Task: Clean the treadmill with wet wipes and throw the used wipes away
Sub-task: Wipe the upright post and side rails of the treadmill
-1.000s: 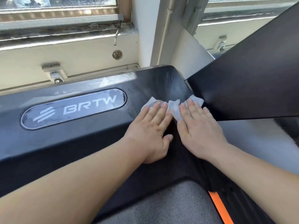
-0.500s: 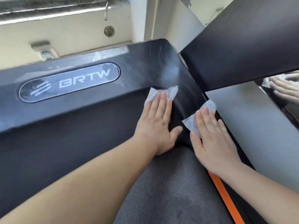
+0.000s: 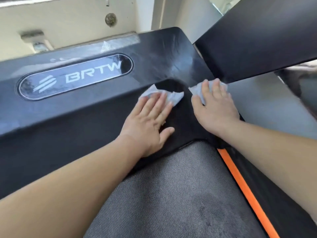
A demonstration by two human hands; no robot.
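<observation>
The black treadmill motor cover (image 3: 96, 117) with a BRTW logo panel (image 3: 75, 76) fills the left and middle. My left hand (image 3: 147, 124) presses a white wet wipe (image 3: 175, 97) flat against the cover's sloped front face, fingers straight. My right hand (image 3: 214, 107) presses a second wet wipe (image 3: 197, 89) on the cover's right end, where the black upright (image 3: 257, 42) meets it. Most of each wipe is hidden under the fingers.
The grey running belt (image 3: 171, 194) lies below my hands, with an orange stripe (image 3: 245, 191) along its right side. A cream wall and window ledge (image 3: 68, 23) stand behind the treadmill. Grey floor (image 3: 267, 107) shows at the right.
Both hands have slid their wipes over the cover: down from its top edge onto the sloped face, then the right hand back up toward the upright's base. The view has shifted slightly.
</observation>
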